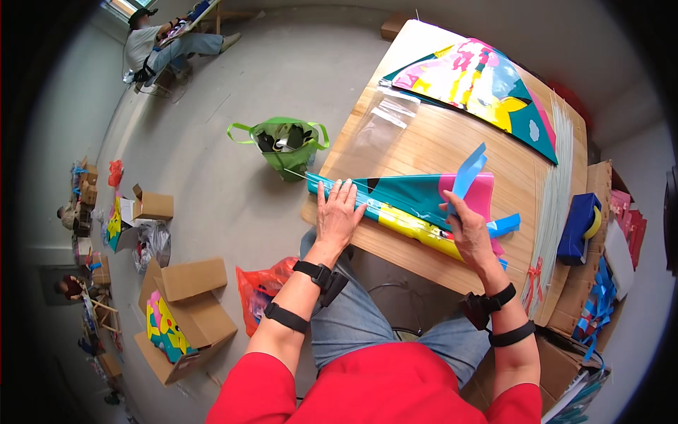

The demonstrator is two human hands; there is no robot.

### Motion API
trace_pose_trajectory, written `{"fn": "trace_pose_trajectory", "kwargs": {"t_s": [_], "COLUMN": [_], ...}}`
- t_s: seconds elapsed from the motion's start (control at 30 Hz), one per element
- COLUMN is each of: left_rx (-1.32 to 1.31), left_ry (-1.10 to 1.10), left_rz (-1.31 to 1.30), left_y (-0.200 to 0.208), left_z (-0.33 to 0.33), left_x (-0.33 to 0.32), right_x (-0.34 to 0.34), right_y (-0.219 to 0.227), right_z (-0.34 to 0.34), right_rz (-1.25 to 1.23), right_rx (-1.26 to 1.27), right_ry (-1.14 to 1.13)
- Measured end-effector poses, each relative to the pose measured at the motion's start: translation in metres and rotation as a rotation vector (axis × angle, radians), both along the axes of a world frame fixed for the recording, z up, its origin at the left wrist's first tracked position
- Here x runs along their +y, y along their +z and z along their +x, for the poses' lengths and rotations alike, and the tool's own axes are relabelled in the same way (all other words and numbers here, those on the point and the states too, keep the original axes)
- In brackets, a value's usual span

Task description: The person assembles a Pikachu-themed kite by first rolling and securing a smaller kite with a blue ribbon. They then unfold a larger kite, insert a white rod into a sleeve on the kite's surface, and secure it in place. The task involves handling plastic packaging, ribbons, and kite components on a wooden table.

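A colourful sheet in teal, pink and yellow lies partly rolled along the near edge of the wooden table. My left hand presses flat on the left part of the roll, fingers stretched out. From the roll's left end a thin pale rod sticks out past the table. My right hand is closed around a blue strip at the roll's right part, and the strip's upper end stands up above the fingers. Another blue piece shows just right of that hand. What lies under my right palm is hidden.
Flat printed sheets and a see-through plastic sleeve lie farther back. Thin white rods line the right side, near a blue tape dispenser. A green bag and open cardboard boxes stand on the floor. Another person sits far left.
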State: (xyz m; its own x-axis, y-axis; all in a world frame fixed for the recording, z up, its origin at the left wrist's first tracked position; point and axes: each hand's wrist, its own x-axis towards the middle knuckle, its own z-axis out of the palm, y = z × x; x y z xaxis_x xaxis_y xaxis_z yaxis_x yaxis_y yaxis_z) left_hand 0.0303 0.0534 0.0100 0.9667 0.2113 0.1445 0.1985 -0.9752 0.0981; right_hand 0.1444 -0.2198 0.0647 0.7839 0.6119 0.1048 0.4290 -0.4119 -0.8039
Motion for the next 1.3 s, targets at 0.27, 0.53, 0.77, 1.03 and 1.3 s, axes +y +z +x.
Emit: {"fn": "trace_pose_trajectory", "kwargs": {"t_s": [0.27,0.53,0.77,1.03,1.3], "left_rx": [-0.031,-0.027,-0.030,-0.065,0.273], "left_ry": [-0.020,-0.042,-0.058,-0.150,-0.275], "left_rz": [-0.142,-0.025,-0.027,0.009,-1.402], "left_y": [-0.004,-0.005,-0.016,0.010,0.060], "left_z": [-0.010,-0.015,-0.017,-0.009,0.033], "left_x": [0.006,0.010,0.015,-0.006,-0.074], "right_x": [0.032,0.048,0.062,0.025,-0.004], "right_y": [-0.042,-0.034,-0.049,-0.025,0.042], "right_z": [-0.018,-0.027,-0.032,-0.044,-0.001], "right_rz": [-0.331,-0.422,-0.307,-0.031,0.351], "right_rx": [-0.077,-0.236,-0.260,-0.159,0.274], "right_ry": [0.066,0.102,0.019,-0.205,-0.130]}}
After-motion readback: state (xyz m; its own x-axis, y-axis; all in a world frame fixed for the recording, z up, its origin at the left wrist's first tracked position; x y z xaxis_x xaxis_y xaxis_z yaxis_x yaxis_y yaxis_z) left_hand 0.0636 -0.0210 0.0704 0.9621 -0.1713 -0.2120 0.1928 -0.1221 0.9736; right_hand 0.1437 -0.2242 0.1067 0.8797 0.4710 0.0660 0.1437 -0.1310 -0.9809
